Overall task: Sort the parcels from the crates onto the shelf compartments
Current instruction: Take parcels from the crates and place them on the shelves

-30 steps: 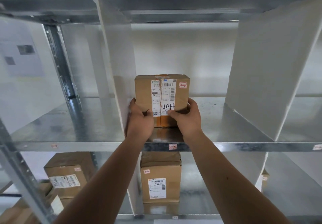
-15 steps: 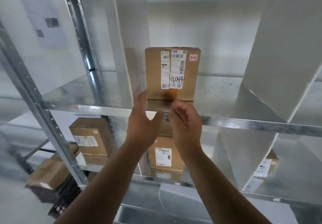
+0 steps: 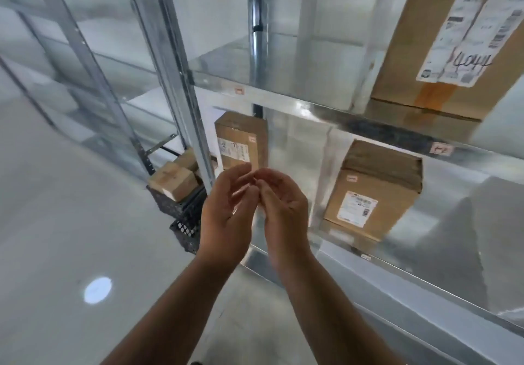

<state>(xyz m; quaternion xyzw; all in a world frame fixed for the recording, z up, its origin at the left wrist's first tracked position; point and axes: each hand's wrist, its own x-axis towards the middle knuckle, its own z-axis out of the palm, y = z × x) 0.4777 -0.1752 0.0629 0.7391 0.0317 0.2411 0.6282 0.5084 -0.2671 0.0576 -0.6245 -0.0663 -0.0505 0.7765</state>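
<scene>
1. Currently, left hand [image 3: 226, 211]: hanging in front of the shelving, holding nothing, fingers loosely curled and relaxed.
2. Right hand [image 3: 285, 208]: likewise carrying nothing, fingers softly bent, fingertips meeting or nearly meeting those of the left; contact is too blurred to call.
3. Step in hand, as judged: both hands are standing free, so the next parcel is probably waiting to be fetched. Doing it well is likely meaning:
   - reaching down and to the left toward the crate;
   - spreading the hands to opposite sides of one box;
   - lifting it level;
   - checking its small red-marked sticker against a shelf tag [image 3: 441, 149] before placing.
4. Crate [image 3: 177, 210]: dark mesh plastic, sitting on the floor at the left foot of the rack, partly behind a metal upright [image 3: 181, 66]. Contents: a few brown cartons, the top carton [image 3: 173, 181] lying tilted above the rim. How many are lying beneath it is hidden.
5. Middle shelf, left compartment: one upright brown parcel [image 3: 241, 140] is standing in it, label facing out.
6. Middle shelf, next compartment to the right: one large carton [image 3: 374, 194] is sitting there, label toward the front, with what looks like a second box on top.
7. Upper shelf [image 3: 312, 103]: one marked parcel [image 3: 442, 41] is standing beside a white divider [image 3: 334, 38], near the front edge, with handwritten numbers on its label.
</scene>
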